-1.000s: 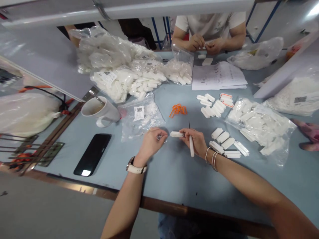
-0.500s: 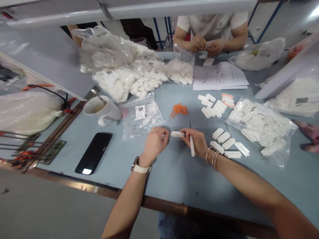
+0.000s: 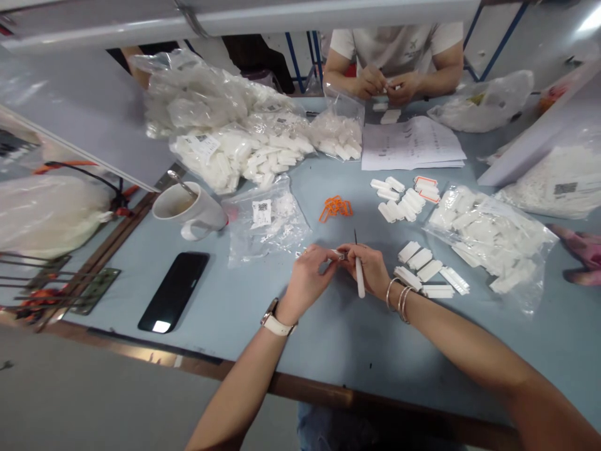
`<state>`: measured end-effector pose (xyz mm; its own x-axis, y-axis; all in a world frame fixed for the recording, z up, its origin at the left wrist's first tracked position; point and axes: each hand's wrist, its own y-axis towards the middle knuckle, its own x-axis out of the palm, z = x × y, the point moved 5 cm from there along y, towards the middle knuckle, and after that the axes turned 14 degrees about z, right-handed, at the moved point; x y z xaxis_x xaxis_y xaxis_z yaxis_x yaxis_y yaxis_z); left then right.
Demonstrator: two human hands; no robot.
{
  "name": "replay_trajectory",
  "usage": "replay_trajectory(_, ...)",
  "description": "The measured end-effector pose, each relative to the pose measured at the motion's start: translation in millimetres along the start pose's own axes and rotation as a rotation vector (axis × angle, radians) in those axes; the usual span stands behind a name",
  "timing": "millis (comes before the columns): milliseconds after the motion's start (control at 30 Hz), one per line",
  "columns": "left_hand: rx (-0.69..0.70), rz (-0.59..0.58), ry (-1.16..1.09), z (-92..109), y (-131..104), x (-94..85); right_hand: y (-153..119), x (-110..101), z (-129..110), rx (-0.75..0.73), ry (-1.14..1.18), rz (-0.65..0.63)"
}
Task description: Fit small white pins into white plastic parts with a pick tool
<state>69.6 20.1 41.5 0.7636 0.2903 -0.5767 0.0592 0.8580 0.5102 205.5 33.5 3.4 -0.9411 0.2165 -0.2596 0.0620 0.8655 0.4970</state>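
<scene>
My left hand [image 3: 310, 274] is closed in a pinch at the left end of a small white plastic piece [image 3: 340, 255], most of which the fingers hide. From the other side my right hand [image 3: 372, 268] grips the same piece. Also in the right hand is a white-handled tool [image 3: 360, 279] with a thin dark shaft pointing away; its exact kind is unclear. Orange frame-shaped pieces [image 3: 336, 207] lie in a heap beyond the hands. To the right of my right hand are several loose white plastic strips [image 3: 419, 260], with another group [image 3: 407, 205] farther back.
An open bag of white parts [image 3: 493, 241] lies right, a bag of tiny parts [image 3: 267, 219] left. A mug with a spoon [image 3: 206, 213] and a phone [image 3: 173, 291] stand farther left. Large filled bags [image 3: 225, 125] and paper sheets [image 3: 413, 144] lie behind; a co-worker's hands [image 3: 387, 84] work opposite.
My left hand has moved right and its fingers now meet the white plastic piece in my right hand. The right hand stays nearly in place with the tool.
</scene>
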Motion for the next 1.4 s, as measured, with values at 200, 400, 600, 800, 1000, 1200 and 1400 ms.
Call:
replay_trajectory(200,0.045,-0.003,0.096,1,-2,1.4,-2,0,-3,-0.044,-0.018,-0.027)
replay_trajectory(400,0.124,0.039,0.157,6,-3,1.5,-2,-3,-9,-0.112,-0.066,-0.037)
replay_trajectory(600,0.082,0.047,0.18,7,-4,1.8,-3,-1,-14,-0.182,-0.088,-0.078)
replay_trajectory(800,-0.029,0.001,0.156,-1,-3,3.3,-2,-1,-14,-0.181,-0.062,-0.118)
replay_trajectory(1000,-0.074,-0.006,0.079,-11,1,2.8,-2,0,-16,-0.188,-0.058,-0.165)
replay_trajectory(1200,-0.262,-0.127,-0.04,-24,-2,6.4,-1,-1,-21,-0.218,-0.009,-0.187)
replay_trajectory(1400,-0.304,-0.119,-0.083,-19,0,2.1,-2,-3,-23,-0.209,0.054,-0.191)
